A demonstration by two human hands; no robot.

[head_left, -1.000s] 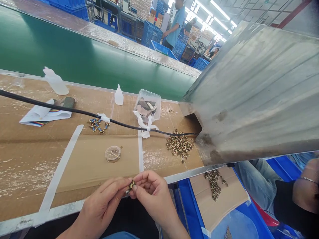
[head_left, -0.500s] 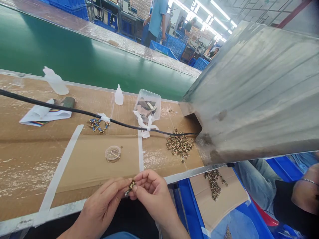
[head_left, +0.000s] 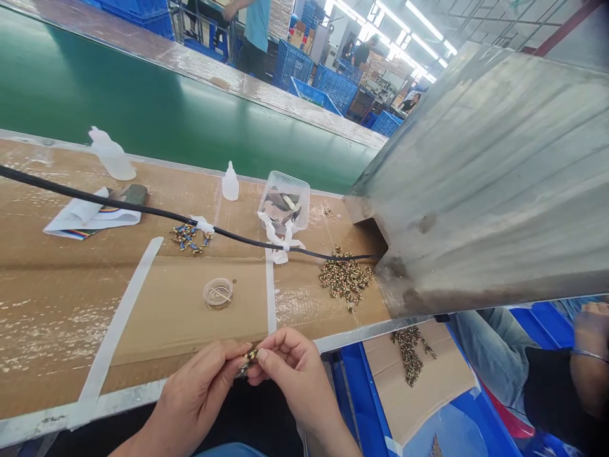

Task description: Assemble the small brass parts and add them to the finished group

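Just over the table's front edge, my left hand (head_left: 202, 377) and my right hand (head_left: 292, 371) meet fingertip to fingertip. Between them is a small gold-and-dark metal part (head_left: 249, 362), pinched by both hands and mostly covered by the fingers. Its exact kind is too small to make out. Beyond my hands, a round clear dish (head_left: 218, 293) with thin pale pieces in it sits on the cardboard. To the right lies a heap of small brass-coloured parts (head_left: 346, 279). A smaller group of parts with blue bits (head_left: 190, 238) lies at the left.
A black cable (head_left: 242, 239) crosses the table into a tall metal panel (head_left: 480, 190). Behind it stand two white squeeze bottles (head_left: 231, 182) (head_left: 112, 155) and a clear plastic box (head_left: 285, 203). A green conveyor belt (head_left: 190, 120) runs beyond. Another person's arm (head_left: 587, 374) is at the right.
My fingertips have shifted slightly around the small metal part, which both hands still hold. In the background, a person in blue has moved left. The neighbour's hand at the right has risen.
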